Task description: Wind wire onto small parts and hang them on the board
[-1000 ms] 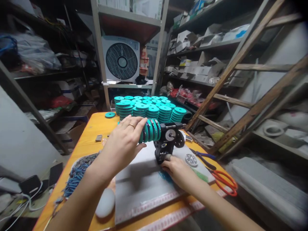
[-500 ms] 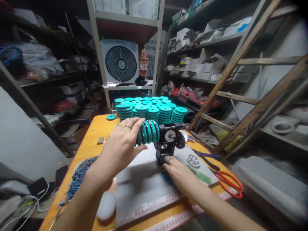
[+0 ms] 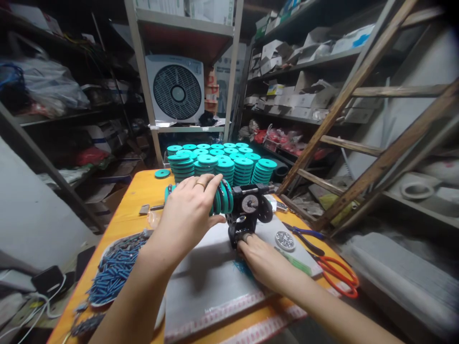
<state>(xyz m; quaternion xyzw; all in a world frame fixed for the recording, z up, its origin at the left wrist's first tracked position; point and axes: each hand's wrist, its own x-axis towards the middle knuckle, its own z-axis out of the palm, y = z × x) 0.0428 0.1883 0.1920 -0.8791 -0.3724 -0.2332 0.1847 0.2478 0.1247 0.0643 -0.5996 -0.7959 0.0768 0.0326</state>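
At the far left edge of the orange surface (image 3: 134, 205) lies a heap of small blue pieces (image 3: 114, 272) on a shallow tray, close to the person's left forearm, within easy reach. Just past it, nearer the back, a small grey block (image 3: 144, 209) and a single teal disc (image 3: 162, 174) lie loose on the surface.

The left hand (image 3: 190, 212) comes in from the lower left and is curled over a row of teal discs (image 3: 220, 197) threaded side by side on a horizontal shaft. Its fingers wrap over the top and its thumb closes in from below, so the hand grips the row, probably to steady it or press the discs together along the shaft. A ring shows on one finger.

The row runs into a small black machine (image 3: 247, 210) standing on a pale grey sheet (image 3: 211, 282) that covers the middle of the surface, perhaps to protect it. Behind stand many stacks of teal discs (image 3: 222, 165), crowded at the back edge.

The right hand (image 3: 260, 260) rests on the sheet at the foot of the machine, fingertips touching its base, loosely curled and holding nothing I can make out; it seems to brace the machine.

Further right lie a small round tin of shiny bits (image 3: 285, 240), blue-handled pliers (image 3: 304, 235) and orange-handled scissors (image 3: 339, 277), laid by the right hand's side.
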